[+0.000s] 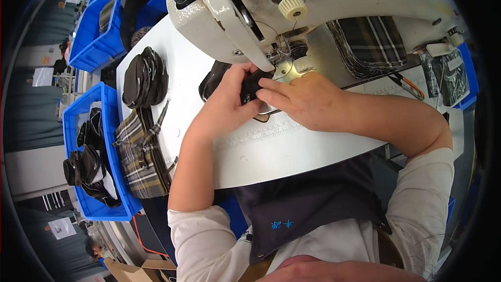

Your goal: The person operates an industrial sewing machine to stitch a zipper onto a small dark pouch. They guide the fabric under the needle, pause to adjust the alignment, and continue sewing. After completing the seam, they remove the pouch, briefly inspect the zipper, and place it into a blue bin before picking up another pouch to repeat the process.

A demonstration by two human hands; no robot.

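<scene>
A black fabric piece [251,84] lies under the presser foot area of a white sewing machine [209,26], partly hidden by my fingers. My left hand [228,103] grips its left side, thumb and fingers closed around the cloth. From the right, my right hand [308,100] pinches the edge of the same piece, its fingertips close to the needle. Another part of dark fabric [213,81] shows just left of my left hand; whether it joins the held piece I cannot tell.
A stack of dark fabric pieces [146,77] and plaid cloth [138,151] sit on the left. Blue bins [70,125] stand beside the white table [245,164]. Folded plaid panels [370,44] lie right of the needle, near orange-handled scissors [412,87].
</scene>
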